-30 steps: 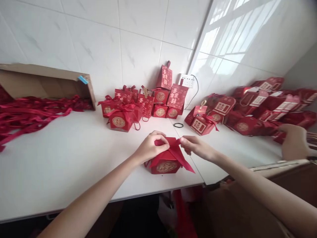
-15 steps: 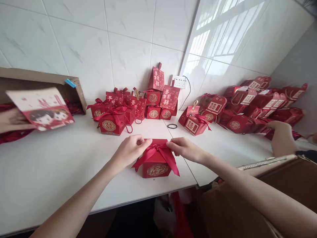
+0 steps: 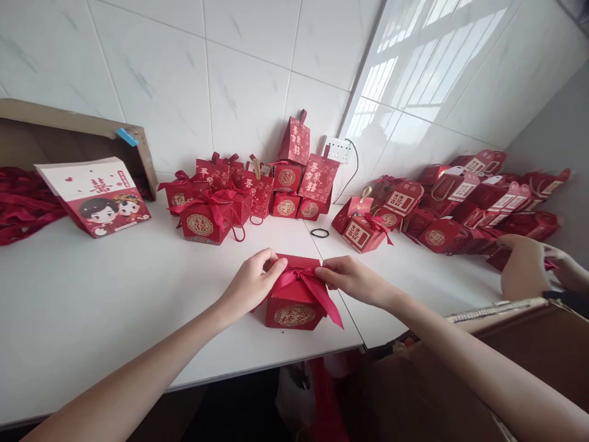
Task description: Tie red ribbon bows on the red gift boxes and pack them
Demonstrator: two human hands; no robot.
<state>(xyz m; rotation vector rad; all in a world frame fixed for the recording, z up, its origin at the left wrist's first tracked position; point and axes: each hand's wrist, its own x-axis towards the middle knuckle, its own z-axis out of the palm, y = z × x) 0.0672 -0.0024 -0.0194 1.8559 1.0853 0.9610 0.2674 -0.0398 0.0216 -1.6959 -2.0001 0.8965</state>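
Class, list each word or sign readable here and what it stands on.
"囍": white-and-red cardboard box with cartoon figures.
"囍": small red-and-cream cardboard box with ribbon bow.
"囍": round-topped red-and-cream cardboard box behind it.
"吾家有囍": highest, tapering red cardboard box, and a similar one below.
Too blurred or small: round gold seals, as on the nearest angular red cardboard box; white labels in the right-hand red heap; other print.
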